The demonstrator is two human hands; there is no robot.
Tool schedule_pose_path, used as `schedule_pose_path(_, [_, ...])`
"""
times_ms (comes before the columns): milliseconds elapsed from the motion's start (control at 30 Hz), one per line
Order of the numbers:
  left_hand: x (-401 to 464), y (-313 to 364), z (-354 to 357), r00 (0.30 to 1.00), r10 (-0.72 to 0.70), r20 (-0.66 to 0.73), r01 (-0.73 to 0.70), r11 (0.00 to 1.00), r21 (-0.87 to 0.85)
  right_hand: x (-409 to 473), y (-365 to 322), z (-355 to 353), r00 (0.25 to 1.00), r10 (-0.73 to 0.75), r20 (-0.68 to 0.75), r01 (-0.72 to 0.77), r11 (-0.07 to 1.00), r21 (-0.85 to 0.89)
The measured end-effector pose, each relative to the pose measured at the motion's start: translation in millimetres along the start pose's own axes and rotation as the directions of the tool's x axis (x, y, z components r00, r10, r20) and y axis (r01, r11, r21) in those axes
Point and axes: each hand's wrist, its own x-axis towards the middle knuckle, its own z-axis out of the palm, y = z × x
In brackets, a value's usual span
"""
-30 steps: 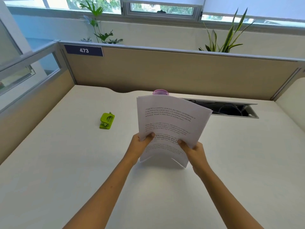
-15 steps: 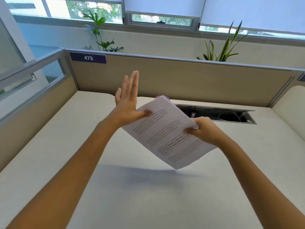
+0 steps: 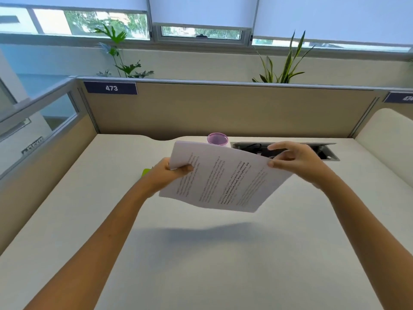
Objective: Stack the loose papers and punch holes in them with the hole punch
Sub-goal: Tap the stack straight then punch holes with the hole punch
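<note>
From the head camera, we are holding the papers [image 3: 225, 177] above the bare desk [image 3: 201, 265], left hand [image 3: 165, 175] clamping their left edge, right hand [image 3: 297, 162] pinching their far right corner, other fingers spread, the hole punch [image 3: 146, 171] peeking out behind our left hand.

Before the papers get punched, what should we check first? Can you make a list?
1. Papers held by both hands: ok, left hand grips one end, right hand pinches the other.
2. Sheet edges lined up: cannot tell, though the stack looks close to even.
3. Papers resting on the desk: not ok, they are up in the air.
4. Hole punch within sight: not ok, only a green sliver shows behind the left hand.
5. Purple cup out of the way: ok, it stands behind the papers.
</note>
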Motion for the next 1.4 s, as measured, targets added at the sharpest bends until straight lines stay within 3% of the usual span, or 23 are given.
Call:
schedule_pose_path(67, [-2, -10, -3, 1.0, -0.002, -0.023, 0.0, 0.998, -0.069, -7, 7, 2, 0.998, 0.047, 0.036, -0.056, 0.948, 0.314])
schedule_pose_path(133, [-2, -19, -5, 0.999, 0.0, -0.046, -0.007, 0.989, -0.15, -12, 17, 9, 0.996, 0.053, 0.075, -0.085, 0.851, 0.518])
schedule_pose_path(233, [-1, -25, -1, 0.997, -0.008, -0.083, -0.014, 0.965, -0.262, -16, 27, 25, 0.989, 0.082, 0.12, -0.137, 0.798, 0.587])
schedule_pose_path(367, [4, -32, 13, 0.974, -0.091, -0.206, 0.02, 0.946, -0.324, -18, 39, 54, 0.975, 0.217, 0.049, -0.212, 0.837, 0.505])
schedule_pose_path(600, [12, -42, 42, 0.933, -0.103, -0.345, -0.005, 0.954, -0.298, -17, 51, 89, 0.93, 0.275, -0.244, -0.121, 0.856, 0.502])
schedule_pose_path(967, [5, -80, 71, 0.916, -0.192, -0.351, 0.078, 0.947, -0.312, -36, 91, 109, 0.899, 0.385, -0.207, -0.226, 0.815, 0.533])
schedule_pose_path(1133, [9, -74, 63, 0.888, -0.209, -0.411, 0.074, 0.945, -0.319, -26, 82, 92, 0.911, 0.331, -0.245, -0.202, 0.877, 0.436])
schedule_pose_path(1233, [14, -59, 53, 0.87, -0.14, -0.474, 0.046, 0.978, -0.204, -18, 69, 73, 0.928, 0.25, -0.276, -0.154, 0.932, 0.327])
schedule_pose_path(1300, [16, -44, 47, 0.838, -0.069, -0.542, 0.064, 0.998, -0.028, -12, 57, 58, 0.943, 0.168, -0.287, -0.105, 0.97, 0.22])
schedule_pose_path(1400, [20, -19, 37, 0.829, 0.166, -0.535, -0.025, 0.965, 0.26, 0, 30, 35, 0.967, -0.004, -0.253, 0.004, 1.0, 0.001])
